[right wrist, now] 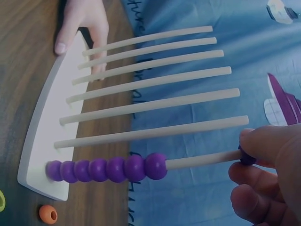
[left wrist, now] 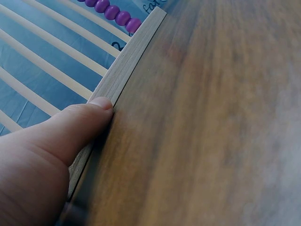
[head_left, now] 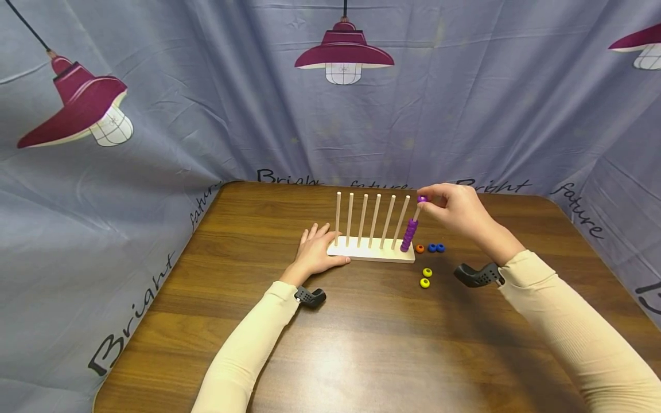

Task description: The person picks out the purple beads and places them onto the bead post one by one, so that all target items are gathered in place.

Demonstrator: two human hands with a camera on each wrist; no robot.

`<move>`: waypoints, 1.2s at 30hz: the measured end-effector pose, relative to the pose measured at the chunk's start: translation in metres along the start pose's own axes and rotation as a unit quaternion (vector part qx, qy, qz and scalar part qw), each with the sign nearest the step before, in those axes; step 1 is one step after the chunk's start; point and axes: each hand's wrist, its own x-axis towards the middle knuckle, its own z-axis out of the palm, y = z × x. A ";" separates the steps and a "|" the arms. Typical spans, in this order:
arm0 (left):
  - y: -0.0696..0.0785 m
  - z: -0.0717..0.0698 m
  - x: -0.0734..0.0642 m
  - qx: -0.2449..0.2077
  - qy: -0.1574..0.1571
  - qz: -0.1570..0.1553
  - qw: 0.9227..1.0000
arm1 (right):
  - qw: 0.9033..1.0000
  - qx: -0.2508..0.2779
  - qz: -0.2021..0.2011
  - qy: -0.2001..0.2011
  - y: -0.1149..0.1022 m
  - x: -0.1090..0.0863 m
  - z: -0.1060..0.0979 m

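A wooden peg stand [head_left: 369, 252] has a pale base and a row of upright pegs. Its rightmost peg carries a stack of purple beads [right wrist: 116, 169]; the other pegs are bare. My left hand [head_left: 314, 252] grips the stand's left end, thumb along the front edge and a finger behind it. Between thumb and fingertips, my right hand [head_left: 457, 209] pinches another purple bead [head_left: 422, 199] at the tip of the rightmost peg. The fingers partly cover that bead in the right wrist view.
Right of the base lie an orange bead [head_left: 420, 248] and two blue beads [head_left: 436, 248]. Two yellow beads [head_left: 426, 277] are nearer the front on the brown wooden table [head_left: 361, 344]. A blue-grey curtain [head_left: 248, 103] with printed lamps hangs behind.
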 end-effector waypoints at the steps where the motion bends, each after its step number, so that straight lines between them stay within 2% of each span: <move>1: 0.000 0.000 0.000 0.001 0.000 0.000 1.000 | 1.000 0.000 0.002 -0.003 0.000 0.000 0.000; 7: -0.001 0.001 0.000 0.005 0.000 -0.001 1.000 | 1.000 0.004 0.008 -0.018 0.002 -0.003 0.001; 20: 0.000 0.001 0.001 0.001 -0.001 -0.002 1.000 | 1.000 0.003 0.000 -0.012 0.004 -0.004 0.001; 36: -0.001 0.001 0.001 -0.001 0.001 0.000 1.000 | 1.000 0.003 0.013 -0.009 0.008 -0.008 0.002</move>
